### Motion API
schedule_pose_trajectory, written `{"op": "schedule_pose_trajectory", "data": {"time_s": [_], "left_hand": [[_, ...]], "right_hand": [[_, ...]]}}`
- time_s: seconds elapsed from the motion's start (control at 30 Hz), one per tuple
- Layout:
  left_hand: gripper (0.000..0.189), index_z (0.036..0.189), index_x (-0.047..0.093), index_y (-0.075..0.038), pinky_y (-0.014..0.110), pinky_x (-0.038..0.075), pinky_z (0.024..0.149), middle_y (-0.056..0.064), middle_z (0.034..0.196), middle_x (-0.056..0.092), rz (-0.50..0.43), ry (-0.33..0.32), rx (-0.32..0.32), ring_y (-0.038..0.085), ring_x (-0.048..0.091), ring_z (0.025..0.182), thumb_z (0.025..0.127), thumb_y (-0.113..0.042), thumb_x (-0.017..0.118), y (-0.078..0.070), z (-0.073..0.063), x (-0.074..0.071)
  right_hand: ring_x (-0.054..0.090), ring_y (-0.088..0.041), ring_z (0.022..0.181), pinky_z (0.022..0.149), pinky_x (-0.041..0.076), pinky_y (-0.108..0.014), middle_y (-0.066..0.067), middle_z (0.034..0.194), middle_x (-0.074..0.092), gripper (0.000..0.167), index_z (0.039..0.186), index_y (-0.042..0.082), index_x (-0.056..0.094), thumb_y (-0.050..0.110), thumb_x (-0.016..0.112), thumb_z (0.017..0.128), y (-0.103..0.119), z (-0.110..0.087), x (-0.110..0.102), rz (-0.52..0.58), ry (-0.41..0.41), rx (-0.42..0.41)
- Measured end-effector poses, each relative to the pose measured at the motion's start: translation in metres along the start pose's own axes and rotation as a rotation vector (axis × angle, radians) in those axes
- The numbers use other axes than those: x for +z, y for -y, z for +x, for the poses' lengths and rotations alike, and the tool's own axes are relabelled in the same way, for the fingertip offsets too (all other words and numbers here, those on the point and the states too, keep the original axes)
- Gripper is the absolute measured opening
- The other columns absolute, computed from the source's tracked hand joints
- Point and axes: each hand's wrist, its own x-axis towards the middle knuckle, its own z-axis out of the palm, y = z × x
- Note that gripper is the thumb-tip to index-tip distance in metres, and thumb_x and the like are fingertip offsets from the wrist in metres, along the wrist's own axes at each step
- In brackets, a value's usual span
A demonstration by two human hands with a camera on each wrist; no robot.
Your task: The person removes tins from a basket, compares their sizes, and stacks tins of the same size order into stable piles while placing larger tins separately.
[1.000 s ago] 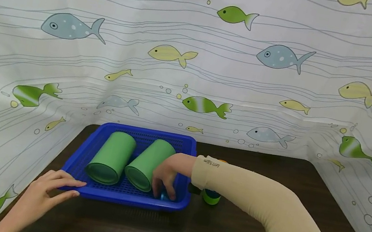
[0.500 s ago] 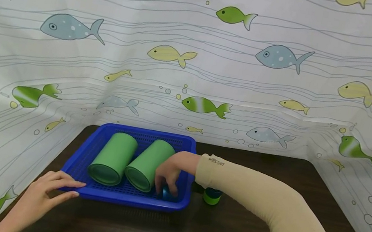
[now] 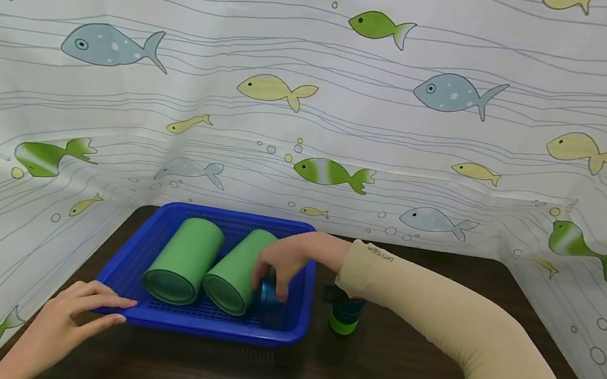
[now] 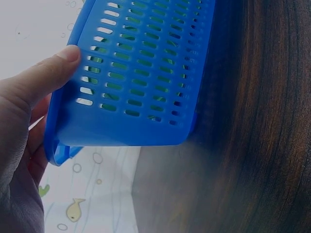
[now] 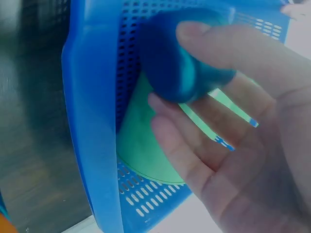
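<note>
A blue plastic basket (image 3: 194,326) with slotted walls sits on the dark table. Two green cylinders (image 3: 185,257) lie on their sides in it. My left hand (image 3: 66,324) grips the basket's near left corner; the left wrist view has the thumb (image 4: 68,54) on the rim and the fingers on its other side. Over the basket's right part, my right hand (image 3: 291,262) pinches a shiny dark blue rounded cylinder (image 5: 175,58) between thumb and fingers. In the head view the fingers partly hide this cylinder, beside the right green one. Its exact kind I cannot tell.
Just right of the basket stands a dark object with a bright green base (image 3: 343,322), partly behind the right sleeve (image 3: 430,300). A white sheet with printed fish (image 3: 351,123) walls the table at the back and both sides.
My right hand has risen from the basket floor with the dark blue cylinder, which shows more now. The left hand keeps its grip on the corner.
</note>
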Motion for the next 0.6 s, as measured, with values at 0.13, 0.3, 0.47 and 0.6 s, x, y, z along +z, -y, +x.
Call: {"op": "schedule_pose_trajectory", "data": {"time_s": [0.13,0.3,0.47,0.6], "left_hand": [[0.051,0.098,0.078,-0.031,0.012,0.037,0.069,-0.018,0.091,0.065,0.011,-0.003,-0.011,-0.010,0.044,0.088,0.061,0.002,0.087,0.000,0.000,0.000],[0.048,0.097,0.078,-0.028,0.010,0.037,0.071,-0.018,0.090,0.065,0.017,0.000,-0.019,-0.011,0.044,0.090,0.061,0.002,0.087,-0.002,0.001,0.001],[0.048,0.098,0.079,-0.026,0.010,0.036,0.076,-0.018,0.090,0.065,0.008,-0.001,-0.011,-0.011,0.045,0.092,0.060,0.003,0.087,-0.001,0.000,0.000],[0.048,0.098,0.078,-0.026,0.010,0.036,0.076,-0.018,0.090,0.065,0.003,0.000,-0.008,-0.011,0.045,0.093,0.060,0.003,0.087,0.000,0.000,0.001]], "right_hand": [[0.053,-0.012,0.130,0.102,0.046,-0.023,0.002,0.139,0.060,0.054,0.131,0.021,0.062,0.012,0.081,0.081,-0.003,-0.009,-0.001,0.039,-0.066,-0.026],[0.054,-0.015,0.128,0.099,0.048,-0.023,0.001,0.142,0.056,0.055,0.133,0.021,0.060,0.011,0.080,0.082,-0.006,-0.022,0.001,0.078,-0.123,-0.028],[0.056,-0.020,0.125,0.101,0.048,-0.028,-0.002,0.144,0.054,0.061,0.140,0.020,0.054,0.012,0.078,0.084,-0.009,-0.039,0.003,0.083,-0.201,-0.025],[0.053,-0.020,0.127,0.103,0.048,-0.031,-0.004,0.146,0.052,0.067,0.144,0.018,0.050,0.014,0.077,0.083,-0.017,-0.055,0.004,0.114,-0.281,-0.047]]}}
